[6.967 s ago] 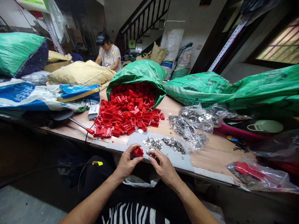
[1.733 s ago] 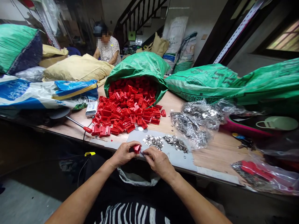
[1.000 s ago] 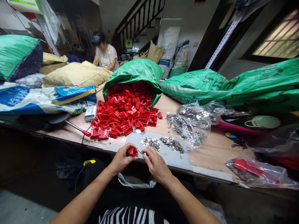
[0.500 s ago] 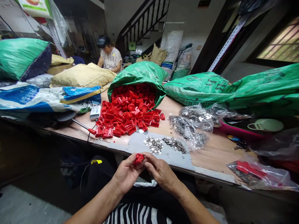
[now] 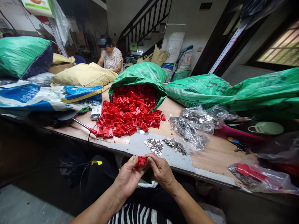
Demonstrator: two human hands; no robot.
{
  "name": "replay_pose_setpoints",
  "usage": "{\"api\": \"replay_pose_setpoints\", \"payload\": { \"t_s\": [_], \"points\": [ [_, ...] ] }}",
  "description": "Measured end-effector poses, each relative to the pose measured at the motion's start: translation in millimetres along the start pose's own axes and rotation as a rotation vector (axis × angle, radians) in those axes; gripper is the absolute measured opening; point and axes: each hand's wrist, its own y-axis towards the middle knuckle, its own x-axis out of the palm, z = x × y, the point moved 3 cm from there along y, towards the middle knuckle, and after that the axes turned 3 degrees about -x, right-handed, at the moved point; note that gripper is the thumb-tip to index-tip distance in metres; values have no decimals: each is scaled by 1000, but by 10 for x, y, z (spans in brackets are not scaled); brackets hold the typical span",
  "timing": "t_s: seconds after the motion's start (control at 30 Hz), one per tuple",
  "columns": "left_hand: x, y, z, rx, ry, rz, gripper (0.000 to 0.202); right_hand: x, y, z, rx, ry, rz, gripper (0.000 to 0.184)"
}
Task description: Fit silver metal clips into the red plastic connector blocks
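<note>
Between the thumb and fingers of my left hand is a small red plastic part, held up just in front of the table edge. My right hand is closed in a pinch at the right end of that part; whatever its fingertips hold is too small to make out. Just beyond my hands, two small heaps of metal pieces lie on a grey sheet: a brighter heap on the left and a darker heap on the right.
A green sack spills a big pile of red plastic parts onto the table. Clear bags of metal pieces lie to the right, near a pink basin. A red-handled tool lies left. Another person sits behind.
The red part has turned slightly in my left hand. My right fingertips have shifted and pinch more tightly at its right end. The view has moved slightly.
</note>
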Motion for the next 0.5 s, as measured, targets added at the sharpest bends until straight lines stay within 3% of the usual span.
{"api": "replay_pose_setpoints", "payload": {
  "t_s": [0.17, 0.3, 0.4, 0.5],
  "points": [
    [-211, 35, 25, 4, 187, -20, 17, -24, 115, 127, 118, -65, -48, 36],
    [-566, 142, 22, 54, 597, 159, 27, -173, 338, 279, 165, -361, 24, 29],
    [-730, 227, 17, 108, 755, 154, 34, -238, 580, 374, 162, -597, 33, 29],
    [-795, 256, 28, 114, 847, 140, 48, -234, 831, 458, 183, -759, -42, 39]
  ]
}}
